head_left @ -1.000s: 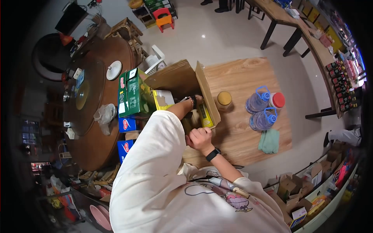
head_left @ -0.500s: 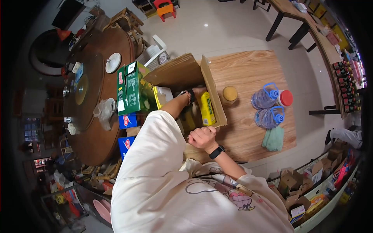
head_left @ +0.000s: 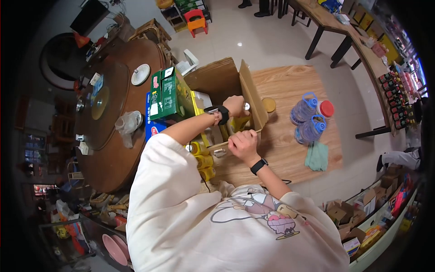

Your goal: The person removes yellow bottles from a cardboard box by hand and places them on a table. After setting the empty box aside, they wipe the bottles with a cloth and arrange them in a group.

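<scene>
An open cardboard box (head_left: 213,75) stands on the wooden table in front of me, flaps raised. My left hand (head_left: 233,106) is over the inside of the box, its fingers curled downward and their tips hidden. Just beside it shows a small silver round top (head_left: 246,106), and below it a yellow package (head_left: 239,122) inside the box. At the box's near right corner, my right hand (head_left: 243,145) is closed on the cardboard edge. Several yellow containers (head_left: 204,161) stand in a row by the box's near left side, partly behind my left sleeve.
Left of the box are a green carton (head_left: 170,97) and a round brown table (head_left: 122,167). To the right stand a brown-lidded jar (head_left: 269,105), two water bottles (head_left: 310,130), a red lid (head_left: 326,108) and a green cloth (head_left: 316,156).
My left hand has risen from deep in the box toward its right side. The yellow package sits lower and less visible. The view has shifted, revealing the yellow containers; my right hand stays at the box edge.
</scene>
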`<state>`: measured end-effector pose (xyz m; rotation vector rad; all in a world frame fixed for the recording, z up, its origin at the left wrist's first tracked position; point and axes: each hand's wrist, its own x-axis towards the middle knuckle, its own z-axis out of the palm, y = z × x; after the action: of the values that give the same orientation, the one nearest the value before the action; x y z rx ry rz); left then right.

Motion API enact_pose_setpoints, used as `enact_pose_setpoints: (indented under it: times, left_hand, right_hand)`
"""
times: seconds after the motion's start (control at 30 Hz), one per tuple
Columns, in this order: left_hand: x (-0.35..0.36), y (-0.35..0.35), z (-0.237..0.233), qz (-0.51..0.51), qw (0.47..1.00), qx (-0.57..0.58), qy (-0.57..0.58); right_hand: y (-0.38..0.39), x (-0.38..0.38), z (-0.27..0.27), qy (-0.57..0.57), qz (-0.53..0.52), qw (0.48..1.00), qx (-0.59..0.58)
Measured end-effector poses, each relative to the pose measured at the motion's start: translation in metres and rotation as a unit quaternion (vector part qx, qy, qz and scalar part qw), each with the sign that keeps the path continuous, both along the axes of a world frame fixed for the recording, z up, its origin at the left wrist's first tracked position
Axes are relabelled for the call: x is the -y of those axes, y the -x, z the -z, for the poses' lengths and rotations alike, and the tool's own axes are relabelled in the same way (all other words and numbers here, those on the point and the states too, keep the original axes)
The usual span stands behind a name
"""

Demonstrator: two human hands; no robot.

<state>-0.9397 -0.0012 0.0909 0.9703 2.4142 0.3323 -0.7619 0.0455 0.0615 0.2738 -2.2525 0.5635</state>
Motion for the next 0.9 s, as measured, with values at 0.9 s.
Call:
enact_pose_setpoints:
  times: [0.9]
  left_hand:
    - [0.277, -0.279, -0.184, -0.247, 0.958, 0.041, -0.141]
  right_hand:
    - [-0.125, 0.123, -0.057, 0.168, -0.41, 0.828, 0.344]
